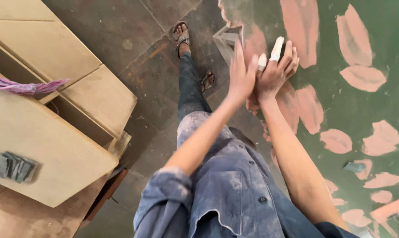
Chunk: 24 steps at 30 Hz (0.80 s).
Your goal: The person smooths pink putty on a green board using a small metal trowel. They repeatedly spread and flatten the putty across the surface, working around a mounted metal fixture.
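the green panel (358, 110) with pink filler patches stands at your right, over the dark stone floor (137, 39). your left hand (240, 75) and right hand (276, 72) are pressed flat together, palm on palm, fingers straight and holding nothing, just before the panel. both forearms stretch forward and meet there; two right fingers (277, 47) wear white tape.

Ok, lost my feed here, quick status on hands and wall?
Left hand and right hand pressed together, holding nothing. Green wall with pink filler patches just beyond. Nothing between.
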Motion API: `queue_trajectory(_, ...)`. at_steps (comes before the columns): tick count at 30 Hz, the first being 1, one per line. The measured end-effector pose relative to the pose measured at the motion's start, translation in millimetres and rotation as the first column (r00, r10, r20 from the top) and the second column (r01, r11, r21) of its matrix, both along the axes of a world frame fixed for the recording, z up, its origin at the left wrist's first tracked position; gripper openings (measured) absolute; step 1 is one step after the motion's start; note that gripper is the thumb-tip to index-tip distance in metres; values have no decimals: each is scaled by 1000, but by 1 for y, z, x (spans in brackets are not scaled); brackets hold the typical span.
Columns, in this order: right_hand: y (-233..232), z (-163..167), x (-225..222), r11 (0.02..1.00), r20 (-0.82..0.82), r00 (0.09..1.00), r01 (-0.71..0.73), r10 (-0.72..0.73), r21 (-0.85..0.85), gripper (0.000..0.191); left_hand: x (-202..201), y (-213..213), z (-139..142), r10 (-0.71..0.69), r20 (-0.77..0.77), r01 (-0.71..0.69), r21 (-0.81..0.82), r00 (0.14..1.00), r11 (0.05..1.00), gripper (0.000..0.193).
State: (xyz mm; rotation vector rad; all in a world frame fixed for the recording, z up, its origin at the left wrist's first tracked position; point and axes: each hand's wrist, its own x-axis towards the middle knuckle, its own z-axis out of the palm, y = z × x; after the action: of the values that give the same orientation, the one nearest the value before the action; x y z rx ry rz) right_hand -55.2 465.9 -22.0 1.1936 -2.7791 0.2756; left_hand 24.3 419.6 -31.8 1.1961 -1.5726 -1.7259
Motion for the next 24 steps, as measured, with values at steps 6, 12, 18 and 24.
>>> queue_trajectory(6, -2, 0, 0, 1000, 9, 1000, -3, 3, -20, 56, 0, -4, 10, 31, -67, -29, 36, 997, 999, 75)
queue_trajectory(12, -2, 0, 1, 1000, 34, 999, -9, 9, -26, 55, 4, 1, 4, -15, 23, 16, -40, 1000, 999, 74)
queue_trajectory(18, -1, 0, 1, 1000, 21, 1000, -1, 2, -28, 56, -8, -5, -4, 44, 44, -44, -1, 998, 999, 71)
queue_trajectory(24, -1, 1, -2, 1000, 24, 1000, -8, 8, -12, 56, 0, 9, 9, -11, 62, 7, 65, 998, 998, 74)
